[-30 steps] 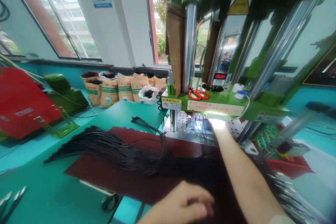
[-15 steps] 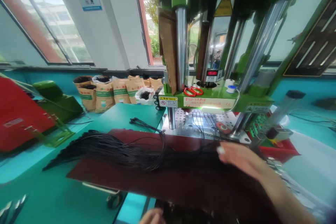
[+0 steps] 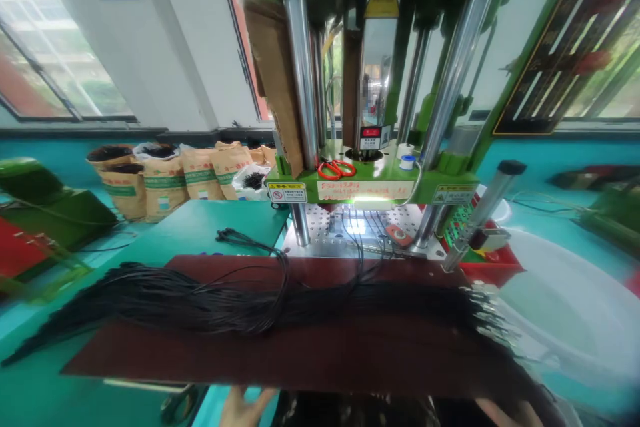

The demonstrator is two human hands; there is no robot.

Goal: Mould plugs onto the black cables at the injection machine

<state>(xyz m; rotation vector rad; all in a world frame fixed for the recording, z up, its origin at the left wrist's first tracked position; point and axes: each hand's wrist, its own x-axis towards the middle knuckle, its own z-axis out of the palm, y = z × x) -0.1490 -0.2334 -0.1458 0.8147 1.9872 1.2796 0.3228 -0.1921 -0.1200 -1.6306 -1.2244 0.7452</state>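
Observation:
My left hand (image 3: 246, 407) is at the bottom edge, below the front edge of a dark red board (image 3: 300, 357), its thumb and fingers apart and nothing seen in it. At the lower right my right hand (image 3: 507, 412) is partly hidden under the board's front edge; what its fingers do is unclear. A long bundle of black cables (image 3: 200, 300) lies across the board, with silvery metal ends (image 3: 493, 320) at the right. Several thin cables run from the bundle to the perforated metal plate (image 3: 300, 247) of a green press (image 3: 425, 180).
Red-handled scissors (image 3: 337, 169) and a blue-and-white spool (image 3: 407, 162) rest on the press. Paper sacks (image 3: 165, 187) stand at the back left. A red basket (image 3: 493, 272) and a large white tub (image 3: 555, 300) are to the right. Black-handled scissors (image 3: 175, 407) lie beneath the board's left part.
My right hand has left the cables and moved down to the board's front edge. My left hand has shifted left, its fingers now spread. The view has turned to the right.

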